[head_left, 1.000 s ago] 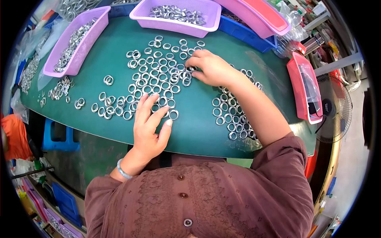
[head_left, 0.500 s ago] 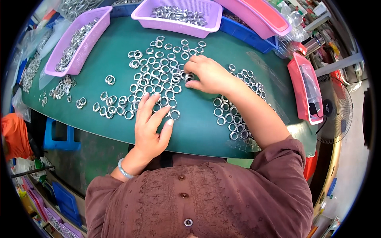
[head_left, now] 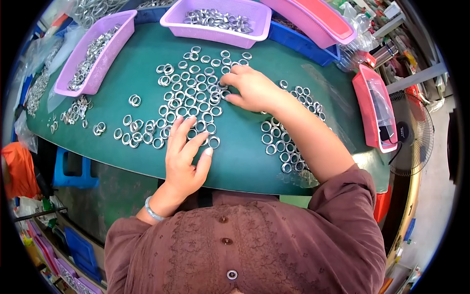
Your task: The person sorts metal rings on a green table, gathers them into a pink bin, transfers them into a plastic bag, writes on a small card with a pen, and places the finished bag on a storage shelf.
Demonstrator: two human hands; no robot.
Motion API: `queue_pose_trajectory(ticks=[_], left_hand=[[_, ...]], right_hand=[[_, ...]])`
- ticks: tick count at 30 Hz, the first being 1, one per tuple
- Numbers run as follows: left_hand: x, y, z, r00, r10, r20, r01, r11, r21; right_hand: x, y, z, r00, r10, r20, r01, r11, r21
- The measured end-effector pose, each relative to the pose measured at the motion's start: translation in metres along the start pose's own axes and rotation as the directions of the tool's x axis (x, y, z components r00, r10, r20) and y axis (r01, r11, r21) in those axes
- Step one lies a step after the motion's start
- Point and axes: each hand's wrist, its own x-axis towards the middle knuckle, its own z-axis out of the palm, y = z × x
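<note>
Rings, silver metal, dozens of them, loose on a green worktop; clock read from the middle of the view, twelve at the far side. Main spread runs from 11 round towards 9, some lying flat and single, others overlapping in small groups. Second cluster near 2, partly hidden by the right forearm, bare green between it and the main spread. Left hand at 9, palm down, fingers spread, thumb held out, fingertips over the near edge of the main spread; pale bracelet on that wrist. Right hand just past 12, fingers curled, thumb and forefinger at a ring on the main spread's 3 o'clock edge; cannot tell whether they pinch it. Purple basket at 12, holding more rings; long purple basket at 10, filled with silver metal pieces. Small heap of metal bits between 9 and 10. At 1, pink basket over a blue tray. Coral basket between 2 and 3, clear plastic inside; fan just beyond, at 3. Blue stool between 8 and 9, off the worktop's near edge. Brown shirt at 6, buttoned.
</note>
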Motion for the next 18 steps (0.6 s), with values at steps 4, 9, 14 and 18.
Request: queue_pose_trajectory(ticks=[4,9,14,18], left_hand=[[-0.003,-0.001,0.001,1.0,0.008,-0.017,-0.008,1.0,-0.003],[-0.002,-0.002,0.0,1.0,-0.003,-0.023,0.002,1.0,-0.011],[-0.002,0.0,0.0,1.0,-0.003,-0.017,0.003,1.0,0.011],[-0.004,-0.001,0.001,0.999,-0.008,-0.038,0.008,1.0,-0.003]], right_hand=[[-0.004,0.006,-0.006,0.996,-0.001,0.093,0.003,1.0,-0.015],[-0.01,-0.005,-0.051,0.891,0.181,0.417,-0.057,0.955,-0.292],[0.01,-0.012,-0.01,0.997,-0.022,0.078,0.02,1.0,0.021],[0.017,-0.018,0.003,0.997,-0.047,0.059,0.042,0.996,0.073]])
